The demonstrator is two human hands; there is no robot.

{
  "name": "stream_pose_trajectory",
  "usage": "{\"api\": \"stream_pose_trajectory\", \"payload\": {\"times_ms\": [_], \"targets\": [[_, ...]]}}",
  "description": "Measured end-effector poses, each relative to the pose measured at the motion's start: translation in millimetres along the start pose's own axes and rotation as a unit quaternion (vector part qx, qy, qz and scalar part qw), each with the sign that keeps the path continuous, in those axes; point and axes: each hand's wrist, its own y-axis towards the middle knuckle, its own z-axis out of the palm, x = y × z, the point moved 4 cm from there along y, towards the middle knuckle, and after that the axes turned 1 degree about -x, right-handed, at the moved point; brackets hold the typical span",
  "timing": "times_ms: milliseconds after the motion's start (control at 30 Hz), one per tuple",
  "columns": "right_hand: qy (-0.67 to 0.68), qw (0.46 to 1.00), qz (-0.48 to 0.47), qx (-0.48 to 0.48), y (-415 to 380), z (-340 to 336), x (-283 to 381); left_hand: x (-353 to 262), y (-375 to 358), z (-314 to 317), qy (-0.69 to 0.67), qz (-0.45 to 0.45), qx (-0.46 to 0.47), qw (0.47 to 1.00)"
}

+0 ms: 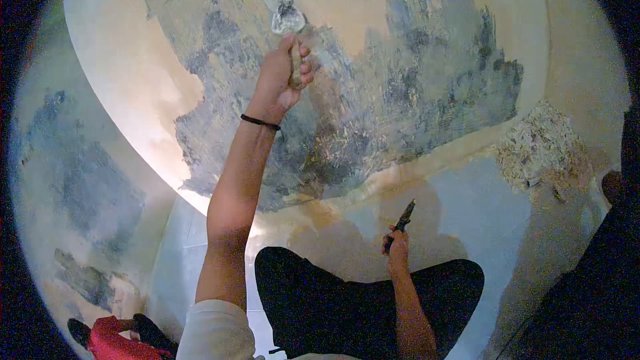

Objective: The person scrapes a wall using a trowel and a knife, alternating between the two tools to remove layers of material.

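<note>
**Scraper up on the panel, second tool down by the knee**

Nearest you, at six o'clock, your black-clad knees [367,307] are spreading wide over the pale blue floor covering [467,193]. Between four and five o'clock, just beyond them, your right hand [398,248] is gripping a slim, dark hand tool [405,216], its fingers curled around it; the tool is too small in view to name further. It is pointing up and away from your lap, probably so its tip is staying clear of your legs.

Farther out, just before twelve, your left hand [275,77] is wrapping a flat-bladed scraper [288,21] by its handle. Your thumb is lying toward the blade, likely for steadier control, and the blade is appearing to touch the curved panel [133,87], within its patchy blue-grey coating [427,80]. Your own arm and hand are covering part of that coating, and a shadow is darkening the area beside your fingers.

At three o'clock, a heap of pale flakes [543,150] is sitting beside the panel's edge. At four, a dark-clothed person [580,293] is crowding that side; between seven and eight, a person in red [117,340] is showing low down.
</note>
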Motion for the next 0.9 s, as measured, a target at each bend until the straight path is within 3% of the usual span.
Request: {"api": "stream_pose_trajectory", "payload": {"times_ms": [67,167,200,400,567,667,767,800,900], "targets": [[0.018,0.999,0.016,-0.027,-4,2,6,-4,-2,0,0.043,0.003,-0.013,0.999],[0.006,1.000,0.005,-0.014,-2,-2,3,-20,22,4,0.000,0.013,0.004,1.000],[0.000,1.000,0.002,-0.015,2,-6,-4,-22,22,7,-0.038,0.020,0.058,0.997],[0.014,0.999,0.030,-0.024,2,-2,5,-9,1,-8,0.023,-0.005,-0.007,1.000],[0.020,0.999,0.019,-0.047,-10,1,18,-40,51,-8,0.117,0.128,0.001,0.985],[0.018,0.997,0.052,-0.046,-1,-5,3,-54,58,1,-0.031,0.076,0.072,0.994],[0.020,0.998,0.050,-0.041,-4,-1,14,-28,27,2,-0.103,-0.044,0.047,0.993],[0.025,0.998,0.046,-0.037,-3,-1,13,-25,21,2,-0.036,-0.004,0.047,0.998],[0.024,0.998,0.037,-0.037,-3,-3,13,-29,33,4,-0.006,-0.003,0.076,0.997]]}}
